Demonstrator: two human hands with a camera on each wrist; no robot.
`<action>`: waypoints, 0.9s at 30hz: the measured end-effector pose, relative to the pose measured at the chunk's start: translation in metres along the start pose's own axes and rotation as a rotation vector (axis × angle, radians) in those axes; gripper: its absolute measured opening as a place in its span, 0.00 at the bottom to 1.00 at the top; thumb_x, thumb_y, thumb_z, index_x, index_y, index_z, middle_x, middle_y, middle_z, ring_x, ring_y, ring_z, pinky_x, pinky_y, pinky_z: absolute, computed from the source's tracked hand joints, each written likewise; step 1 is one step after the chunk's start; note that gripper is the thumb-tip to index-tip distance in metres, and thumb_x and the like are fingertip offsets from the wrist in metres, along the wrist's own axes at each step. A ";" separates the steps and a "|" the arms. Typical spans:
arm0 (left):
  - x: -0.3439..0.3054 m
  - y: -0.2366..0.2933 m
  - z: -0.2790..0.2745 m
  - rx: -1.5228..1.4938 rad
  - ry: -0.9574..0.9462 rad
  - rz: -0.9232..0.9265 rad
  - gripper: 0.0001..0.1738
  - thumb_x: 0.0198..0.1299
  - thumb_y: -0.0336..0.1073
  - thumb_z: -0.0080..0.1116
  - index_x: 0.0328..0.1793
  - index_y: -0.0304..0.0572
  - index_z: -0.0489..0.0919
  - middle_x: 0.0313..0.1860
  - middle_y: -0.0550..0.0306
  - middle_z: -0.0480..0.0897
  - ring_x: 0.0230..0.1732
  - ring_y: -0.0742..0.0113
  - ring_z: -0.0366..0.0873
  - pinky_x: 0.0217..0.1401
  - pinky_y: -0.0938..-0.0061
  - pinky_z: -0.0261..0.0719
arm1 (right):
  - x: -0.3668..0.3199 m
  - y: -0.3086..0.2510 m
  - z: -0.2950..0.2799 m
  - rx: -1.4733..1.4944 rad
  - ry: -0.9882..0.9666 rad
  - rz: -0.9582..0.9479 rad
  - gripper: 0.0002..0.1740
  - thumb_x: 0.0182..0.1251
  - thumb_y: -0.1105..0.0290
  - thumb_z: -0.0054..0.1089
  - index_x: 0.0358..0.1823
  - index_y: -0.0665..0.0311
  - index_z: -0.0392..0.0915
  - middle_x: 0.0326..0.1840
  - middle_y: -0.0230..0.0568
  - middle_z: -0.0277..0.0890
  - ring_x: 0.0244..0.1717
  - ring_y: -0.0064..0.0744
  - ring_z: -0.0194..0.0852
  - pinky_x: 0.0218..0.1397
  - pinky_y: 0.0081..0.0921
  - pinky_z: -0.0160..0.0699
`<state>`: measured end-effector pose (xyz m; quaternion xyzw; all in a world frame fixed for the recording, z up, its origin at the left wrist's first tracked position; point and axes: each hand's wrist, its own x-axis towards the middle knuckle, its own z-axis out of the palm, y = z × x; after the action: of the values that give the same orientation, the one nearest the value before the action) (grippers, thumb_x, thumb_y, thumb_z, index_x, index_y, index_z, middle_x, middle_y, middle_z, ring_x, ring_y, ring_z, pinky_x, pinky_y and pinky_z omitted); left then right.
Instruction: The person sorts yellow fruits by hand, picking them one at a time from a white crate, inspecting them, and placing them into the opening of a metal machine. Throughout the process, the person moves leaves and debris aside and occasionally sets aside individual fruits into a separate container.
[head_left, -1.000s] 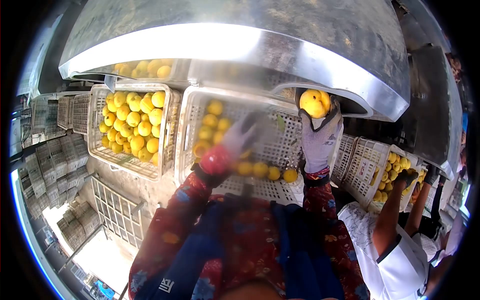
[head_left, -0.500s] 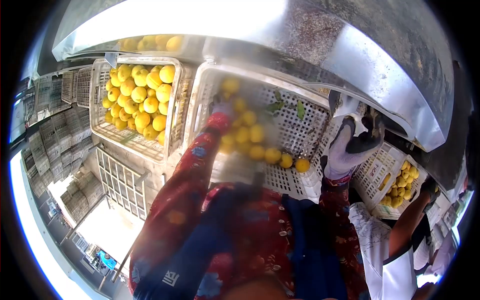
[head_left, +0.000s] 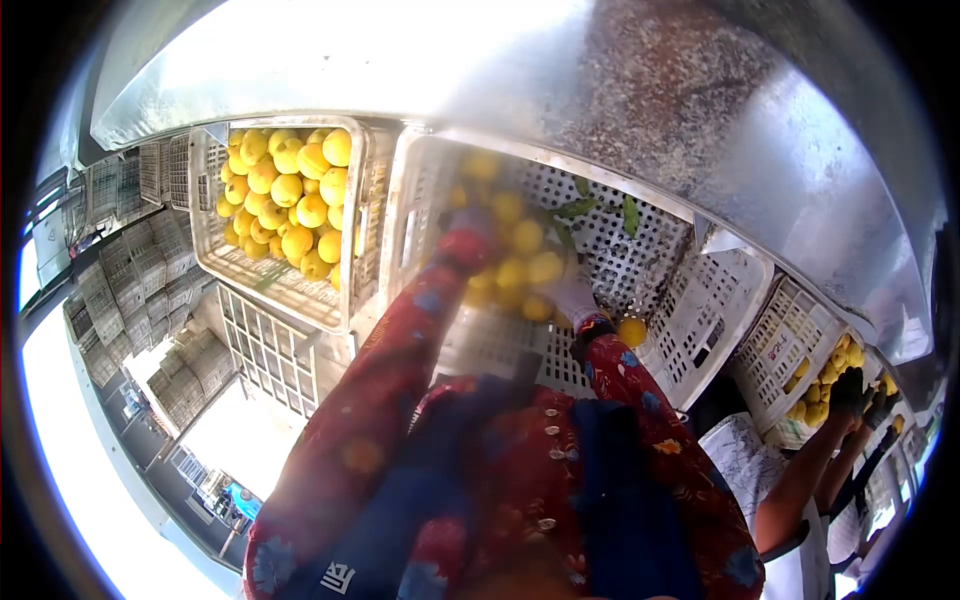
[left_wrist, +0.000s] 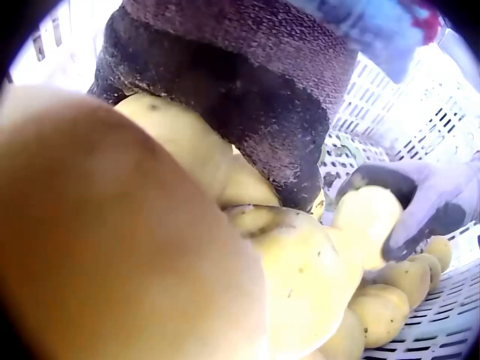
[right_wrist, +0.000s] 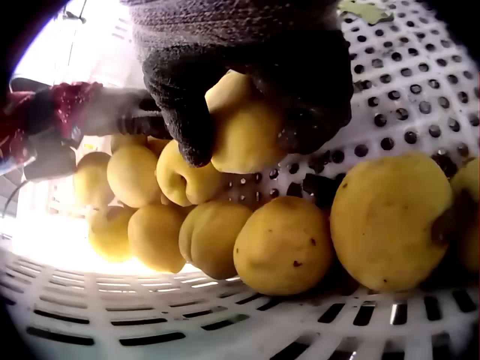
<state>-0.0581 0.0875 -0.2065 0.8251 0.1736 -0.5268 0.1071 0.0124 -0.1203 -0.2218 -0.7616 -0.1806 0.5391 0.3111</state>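
Note:
Both gloved hands are down in a white plastic crate (head_left: 400, 190) among yellow peaches (head_left: 527, 237). My right hand (head_left: 572, 290) grips one peach (right_wrist: 247, 135) between dark-coated fingers (right_wrist: 184, 112), over a row of others. My left hand (head_left: 470, 225), hazy in the head view, is at the crate's left side. In the left wrist view its dark-coated fingers (left_wrist: 289, 150) curl over a pale yellow peach (left_wrist: 180, 135). A large peach close to that camera hides part of the grip.
Another crate (head_left: 350, 300) heaped with peaches stands to the left. A metal chute edge (head_left: 640, 110) runs along the far side. Green leaves (head_left: 630, 215) lie on the crate floor. At right, another person's gloved hand (head_left: 848, 390) is over a crate of peaches.
My right hand has let go of its earlier peach at the chute opening, come back left into the crate and gripped another. My left hand has gone deeper among the peaches. The view has shifted right.

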 end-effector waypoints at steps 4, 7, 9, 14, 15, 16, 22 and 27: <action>-0.005 0.002 0.009 -0.002 0.208 0.078 0.21 0.63 0.52 0.53 0.52 0.51 0.87 0.55 0.49 0.85 0.56 0.47 0.83 0.55 0.50 0.82 | -0.059 -0.011 -0.057 0.667 0.029 -0.112 0.54 0.37 0.73 0.84 0.70 0.65 0.63 0.63 0.41 0.69 0.64 0.37 0.70 0.67 0.33 0.73; -0.002 0.004 -0.007 -0.063 0.095 0.073 0.26 0.63 0.56 0.54 0.59 0.50 0.83 0.63 0.43 0.76 0.64 0.37 0.73 0.65 0.48 0.71 | -0.098 -0.040 -0.090 0.415 0.232 -0.322 0.54 0.35 0.73 0.85 0.69 0.66 0.64 0.63 0.43 0.68 0.65 0.37 0.69 0.67 0.33 0.74; -0.012 0.003 -0.023 -0.113 0.017 0.042 0.35 0.62 0.63 0.54 0.67 0.47 0.78 0.74 0.32 0.60 0.73 0.26 0.57 0.74 0.41 0.58 | -0.126 -0.066 -0.106 0.199 0.414 -0.414 0.58 0.33 0.67 0.88 0.69 0.67 0.61 0.63 0.45 0.67 0.64 0.39 0.69 0.65 0.35 0.75; 0.036 0.001 0.038 0.166 0.212 0.006 0.45 0.56 0.75 0.55 0.68 0.50 0.79 0.81 0.26 0.46 0.82 0.29 0.35 0.77 0.41 0.57 | -0.160 -0.134 -0.141 -0.203 0.926 -0.633 0.59 0.37 0.49 0.87 0.66 0.69 0.61 0.57 0.49 0.68 0.59 0.47 0.72 0.57 0.40 0.80; 0.053 0.000 0.058 0.208 0.269 -0.004 0.46 0.55 0.76 0.55 0.67 0.51 0.80 0.82 0.26 0.45 0.83 0.30 0.32 0.76 0.41 0.59 | -0.157 -0.147 -0.148 -0.447 1.061 -0.685 0.58 0.38 0.47 0.86 0.66 0.69 0.62 0.57 0.49 0.68 0.57 0.48 0.73 0.54 0.39 0.81; 0.032 0.003 0.036 0.138 0.196 -0.005 0.45 0.55 0.76 0.55 0.67 0.52 0.80 0.82 0.26 0.44 0.83 0.30 0.34 0.76 0.42 0.59 | -0.146 -0.158 -0.151 -0.379 1.132 -0.639 0.55 0.41 0.47 0.85 0.65 0.68 0.63 0.54 0.51 0.69 0.51 0.47 0.75 0.48 0.38 0.82; -0.015 0.007 -0.014 -0.007 0.162 -0.021 0.35 0.57 0.66 0.59 0.61 0.50 0.82 0.70 0.37 0.62 0.66 0.39 0.72 0.65 0.51 0.73 | -0.094 -0.180 -0.152 -0.407 1.297 -0.247 0.60 0.42 0.42 0.82 0.66 0.77 0.60 0.55 0.66 0.66 0.57 0.63 0.70 0.55 0.51 0.76; -0.003 0.007 0.002 0.071 0.210 0.063 0.19 0.62 0.53 0.55 0.43 0.52 0.89 0.43 0.55 0.88 0.45 0.53 0.86 0.48 0.53 0.82 | -0.079 -0.178 -0.150 -0.521 1.336 -0.233 0.62 0.48 0.41 0.78 0.73 0.75 0.54 0.67 0.74 0.61 0.68 0.70 0.62 0.69 0.58 0.66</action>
<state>-0.0587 0.0799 -0.2044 0.8841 0.1390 -0.4398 0.0757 0.1352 -0.0787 -0.0134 -0.9535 -0.1544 -0.1380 0.2190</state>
